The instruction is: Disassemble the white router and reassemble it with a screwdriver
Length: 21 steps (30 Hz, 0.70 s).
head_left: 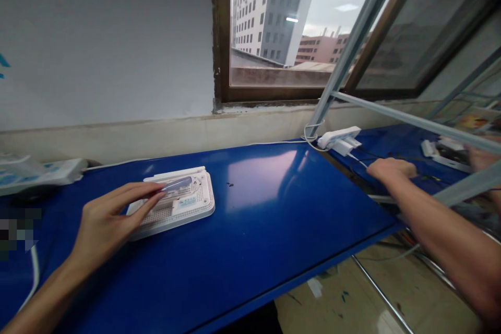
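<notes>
Left hand (pixel 107 219), fingers (pixel 136 191) open on a white router (pixel 195 201), label blurred, right hand (pixel 391 169) loosely closed near a power strip (pixel 338 138)

We look from a head-worn camera, facing forward and down, close above the blue counter (pixel 297 219), left hand (pixel 105 224) and right hand (pixel 391 169) below, window (pixel 274 21) ahead

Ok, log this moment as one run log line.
left hand: on white plastic device | right hand: near white power strip | blue tabletop

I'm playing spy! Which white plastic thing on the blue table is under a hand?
The flat white vented box beneath the left hand. The white power strip by the window has none.
</notes>
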{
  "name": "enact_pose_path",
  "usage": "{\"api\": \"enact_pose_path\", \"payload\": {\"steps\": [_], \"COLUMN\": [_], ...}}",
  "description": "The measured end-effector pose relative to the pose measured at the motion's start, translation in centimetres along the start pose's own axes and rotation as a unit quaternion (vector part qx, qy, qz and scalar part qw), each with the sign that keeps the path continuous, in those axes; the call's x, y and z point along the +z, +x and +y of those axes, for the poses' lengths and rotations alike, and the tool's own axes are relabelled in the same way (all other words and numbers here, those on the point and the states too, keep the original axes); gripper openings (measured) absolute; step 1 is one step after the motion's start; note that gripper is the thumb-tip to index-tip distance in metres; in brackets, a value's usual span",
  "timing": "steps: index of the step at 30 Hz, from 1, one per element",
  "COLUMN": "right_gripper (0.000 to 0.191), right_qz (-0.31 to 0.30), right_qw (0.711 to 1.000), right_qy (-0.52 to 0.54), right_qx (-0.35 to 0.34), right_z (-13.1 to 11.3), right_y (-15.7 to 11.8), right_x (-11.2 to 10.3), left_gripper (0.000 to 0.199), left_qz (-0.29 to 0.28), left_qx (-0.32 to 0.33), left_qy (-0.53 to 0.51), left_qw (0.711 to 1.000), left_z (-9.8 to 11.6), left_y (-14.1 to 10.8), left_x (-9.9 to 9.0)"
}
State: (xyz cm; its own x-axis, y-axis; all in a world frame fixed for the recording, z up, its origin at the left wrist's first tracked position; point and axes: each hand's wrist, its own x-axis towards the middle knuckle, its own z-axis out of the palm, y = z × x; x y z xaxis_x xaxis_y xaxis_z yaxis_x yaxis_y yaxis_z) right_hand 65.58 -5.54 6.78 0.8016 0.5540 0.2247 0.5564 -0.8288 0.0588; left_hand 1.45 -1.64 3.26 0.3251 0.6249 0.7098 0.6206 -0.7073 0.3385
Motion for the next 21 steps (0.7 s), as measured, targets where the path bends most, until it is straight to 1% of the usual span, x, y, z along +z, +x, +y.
{"api": "enact_pose_path", "payload": {"steps": [1, 2, 4, 5, 6, 8, 10, 11, 13, 15, 16, 18, 19, 21], "right_gripper": [0.031, 0.029, 0.030, 0.032, 0.032, 0.026, 0.027, 0.030, 0.035, 0.039, 0.040, 0.041, 0.041, 0.042], "right_qz": [-0.046, -0.090, -0.159, -0.183, -0.192, -0.185, -0.160, -0.150, -0.131, -0.115, -0.108, -0.095, -0.088, -0.073], "right_qw": [0.999, 0.995, 0.974, 0.956, 0.938, 0.906, 0.885, 0.878, 0.874, 0.876, 0.879, 0.889, 0.896, 0.912], "right_qy": [-0.002, 0.001, 0.029, 0.050, 0.071, 0.100, 0.118, 0.121, 0.116, 0.103, 0.095, 0.077, 0.068, 0.052], "right_qx": [-0.018, -0.052, -0.161, -0.224, -0.280, -0.367, -0.420, -0.438, -0.453, -0.456, -0.454, -0.441, -0.430, -0.401], "right_z": [-1.2, -2.6, -6.3, -8.4, -10.6, -15.3, -20.1, -22.4, -26.6, -29.9, -31.0, -32.2, -32.2, -31.4], "right_y": [-0.4, -0.9, -2.4, -3.4, -4.5, -6.9, -9.3, -10.3, -12.1, -13.2, -13.6, -13.7, -13.5, -12.8], "right_x": [-0.5, -1.0, -1.7, -1.9, -2.1, -2.3, -2.4, -2.3, -2.3, -2.1, -2.0, -1.7, -1.4, -0.8], "left_gripper": [0.024, 0.023, 0.022, 0.021, 0.021, 0.021, 0.021, 0.021, 0.022, 0.023, 0.023, 0.022, 0.021, 0.020], "left_qz": [0.002, 0.001, -0.005, -0.009, -0.011, -0.014, -0.018, -0.021, -0.028, -0.035, -0.040, -0.048, -0.051, -0.053], "left_qx": [0.004, 0.009, 0.016, 0.020, 0.022, 0.024, 0.022, 0.019, 0.013, 0.008, 0.005, 0.001, 0.000, 0.000], "left_qy": [0.000, 0.000, -0.005, -0.008, -0.010, -0.012, -0.011, -0.011, -0.012, -0.013, -0.014, -0.017, -0.018, -0.023], "left_qw": [1.000, 1.000, 1.000, 1.000, 1.000, 1.000, 1.000, 1.000, 0.999, 0.999, 0.999, 0.999, 0.999, 0.998], "left_z": [-0.1, -0.2, -0.3, -0.3, -0.3, -0.3, -0.4, -0.5, -0.7, -1.0, -1.2, -1.6, -1.8, -2.0], "left_y": [0.0, 0.0, -0.1, -0.1, -0.1, -0.1, -0.1, 0.0, 0.0, 0.0, 0.0, 0.0, -0.1, -0.2], "left_x": [0.0, 0.0, 0.0, 0.0, 0.0, 0.0, -0.1, -0.1, -0.1, -0.2, -0.2, -0.3, -0.4, -0.4]}}
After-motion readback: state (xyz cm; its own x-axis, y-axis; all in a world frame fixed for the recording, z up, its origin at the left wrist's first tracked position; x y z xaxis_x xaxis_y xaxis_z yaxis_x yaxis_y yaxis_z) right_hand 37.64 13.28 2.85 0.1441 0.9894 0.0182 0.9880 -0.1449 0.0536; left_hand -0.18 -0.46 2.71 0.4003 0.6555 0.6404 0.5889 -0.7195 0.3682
